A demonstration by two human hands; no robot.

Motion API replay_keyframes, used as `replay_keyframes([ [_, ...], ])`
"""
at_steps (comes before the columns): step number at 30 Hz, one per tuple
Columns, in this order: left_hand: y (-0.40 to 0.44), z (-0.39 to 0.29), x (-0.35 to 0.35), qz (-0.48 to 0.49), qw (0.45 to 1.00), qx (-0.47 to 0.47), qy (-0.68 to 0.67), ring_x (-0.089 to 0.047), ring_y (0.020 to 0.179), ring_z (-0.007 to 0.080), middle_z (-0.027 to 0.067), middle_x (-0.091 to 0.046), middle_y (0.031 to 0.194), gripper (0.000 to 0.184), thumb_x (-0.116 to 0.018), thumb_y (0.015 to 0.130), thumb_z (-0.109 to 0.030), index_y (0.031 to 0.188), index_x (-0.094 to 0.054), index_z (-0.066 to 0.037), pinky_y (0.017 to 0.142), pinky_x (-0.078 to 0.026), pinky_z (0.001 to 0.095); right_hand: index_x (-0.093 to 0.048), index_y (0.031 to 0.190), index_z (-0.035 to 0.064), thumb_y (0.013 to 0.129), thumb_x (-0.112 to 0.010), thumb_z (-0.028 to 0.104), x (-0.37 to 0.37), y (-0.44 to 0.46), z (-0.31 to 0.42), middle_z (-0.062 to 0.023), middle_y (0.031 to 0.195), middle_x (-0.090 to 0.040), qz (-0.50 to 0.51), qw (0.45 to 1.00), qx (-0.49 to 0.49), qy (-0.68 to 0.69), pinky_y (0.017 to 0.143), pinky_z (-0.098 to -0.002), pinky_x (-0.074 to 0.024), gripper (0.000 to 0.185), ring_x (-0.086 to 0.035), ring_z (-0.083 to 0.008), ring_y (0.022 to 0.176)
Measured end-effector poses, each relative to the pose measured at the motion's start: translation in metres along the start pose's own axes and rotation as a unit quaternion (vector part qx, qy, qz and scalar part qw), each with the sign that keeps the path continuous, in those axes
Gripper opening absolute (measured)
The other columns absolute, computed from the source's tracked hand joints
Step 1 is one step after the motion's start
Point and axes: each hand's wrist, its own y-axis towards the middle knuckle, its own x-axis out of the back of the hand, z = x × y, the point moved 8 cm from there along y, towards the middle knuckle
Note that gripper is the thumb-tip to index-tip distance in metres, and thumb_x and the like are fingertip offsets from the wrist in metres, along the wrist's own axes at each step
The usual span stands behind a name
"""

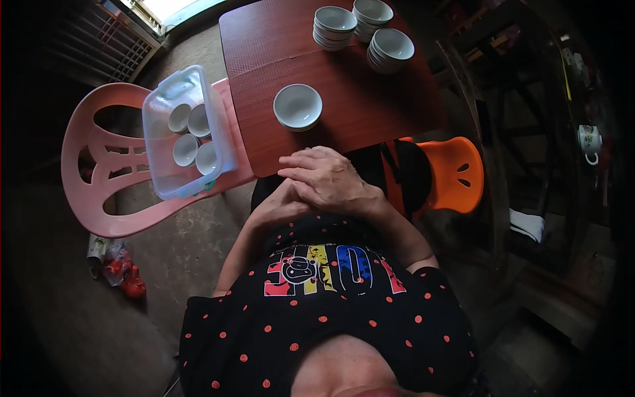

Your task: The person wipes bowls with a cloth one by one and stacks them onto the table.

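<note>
My right hand (327, 175) lies over my left hand (291, 200) at the front edge of the red-brown table (357, 106). Its fingers are stretched out to the left, slightly apart, with nothing in them. My left hand is underneath, and its fingers are mostly hidden. Just beyond the hands, a white bowl (297, 107) stands on the table, apparently on top of another. Three stacks of white bowls, one at left (333, 30), one behind (372, 13) and one at right (390, 51), stand farther back.
A translucent plastic bin (153, 155) holding several small white cups (186, 150) rests on a pink chair (83, 178) to the left. An orange stool (456, 173) is at the right of the table. Red plastic bags (132, 283) lie on the floor, lower left.
</note>
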Motion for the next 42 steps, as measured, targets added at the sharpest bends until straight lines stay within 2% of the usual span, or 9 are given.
replay_keyframes([
  [6,-0.004,0.0,0.002,0.0,0.994,0.002,-0.112,-0.059,0.083,0.0074,0.0027,-0.066,0.089,0.029,-0.075,0.076,-0.012,0.098,-0.065,0.004,0.076,-0.047,0.0228,-0.065,0.095,0.0029,0.092,-0.049,0.037,-0.016,-0.016,-0.063,-0.0053,0.086,-0.065,0.045,0.82,-0.23,0.521,0.074,-0.0312,-0.05,0.038,-0.062,-0.0158,0.077],
  [12,0.007,0.006,0.007,-0.086,0.99,-0.052,-0.103,-0.059,0.083,0.0066,0.003,-0.066,0.091,0.028,-0.075,0.076,-0.009,0.1,-0.065,0.003,0.076,-0.047,0.023,-0.056,0.086,0.0125,0.096,-0.043,0.037,-0.065,-0.062,-0.074,-0.0014,0.078,-0.058,-0.296,0.372,-0.352,0.807,0.07,-0.0313,-0.0483,0.03,-0.058,-0.0149,0.072],
  [16,0.008,-0.006,0.003,-0.055,0.997,-0.006,-0.045,-0.059,0.087,0.0081,0.0045,-0.066,0.096,0.033,-0.076,0.077,-0.01,0.105,-0.064,0.003,0.08,-0.047,0.0242,-0.057,0.089,0.0117,0.096,-0.043,0.037,-0.061,-0.063,-0.087,-0.0028,0.081,-0.06,-0.245,0.398,-0.331,0.82,0.072,-0.0327,-0.0494,0.03,-0.059,-0.0152,0.075],
  [21,0.012,-0.005,0.002,-0.035,0.965,0.026,-0.259,-0.062,0.095,0.0142,0.0087,-0.064,0.106,0.044,-0.073,0.08,-0.015,0.115,-0.056,0.005,0.088,-0.048,0.0298,-0.057,0.118,-0.0035,0.095,-0.041,0.032,0.001,-0.026,-0.064,-0.0114,0.105,-0.063,-0.054,0.852,-0.23,0.467,0.085,-0.0328,-0.049,0.045,-0.061,-0.0193,0.095],
  [24,0.01,0.002,-0.009,0.053,0.97,0.029,-0.236,-0.061,0.097,0.0148,0.0082,-0.064,0.105,0.038,-0.072,0.079,-0.009,0.112,-0.057,0.004,0.088,-0.048,0.0291,-0.058,0.122,0.0024,0.089,-0.047,0.032,0.011,-0.004,-0.021,-0.0151,0.12,-0.06,0.095,0.984,-0.05,0.145,0.095,-0.0372,-0.0453,0.046,-0.059,-0.0281,0.108],
  [28,0.007,0.015,-0.008,0.052,0.954,0.027,-0.292,-0.061,0.1,0.0173,0.0092,-0.063,0.106,0.042,-0.072,0.076,-0.006,0.114,-0.056,0.003,0.089,-0.048,0.0325,-0.058,0.123,0.0048,0.087,-0.051,0.033,0.002,-0.002,-0.017,-0.0155,0.118,-0.061,0.211,0.954,-0.105,0.184,0.094,-0.0375,-0.0459,0.047,-0.06,-0.0287,0.108],
  [38,0.017,0.012,0.008,-0.074,0.956,-0.077,-0.275,-0.061,0.1,0.0192,0.01,-0.063,0.109,0.04,-0.07,0.079,-0.007,0.115,-0.056,0.002,0.093,-0.047,0.0338,-0.051,0.123,-0.0022,0.097,-0.04,0.04,-0.034,-0.058,-0.079,-0.0098,0.1,-0.061,-0.305,0.543,-0.334,0.707,0.083,-0.0287,-0.0484,0.05,-0.059,-0.0142,0.092],
  [40,0.016,0.004,0.005,-0.064,0.995,-0.003,-0.082,-0.062,0.099,0.0186,0.0097,-0.064,0.108,0.038,-0.069,0.081,-0.009,0.115,-0.057,0.002,0.093,-0.047,0.0337,-0.053,0.122,-0.0021,0.098,-0.04,0.037,-0.027,-0.054,-0.084,-0.0087,0.096,-0.063,-0.273,0.538,-0.329,0.727,0.081,-0.0305,-0.05,0.048,-0.061,-0.0154,0.087],
  [42,0.018,0.0,0.0,-0.007,0.945,-0.023,-0.327,-0.062,0.1,0.0197,0.0114,-0.064,0.108,0.037,-0.066,0.085,-0.016,0.116,-0.056,0.0,0.093,-0.047,0.0352,-0.054,0.123,-0.0028,0.098,-0.039,0.036,-0.024,-0.044,-0.085,-0.0088,0.097,-0.064,-0.152,0.646,-0.337,0.668,0.081,-0.03,-0.0497,0.049,-0.061,-0.0152,0.088],
])
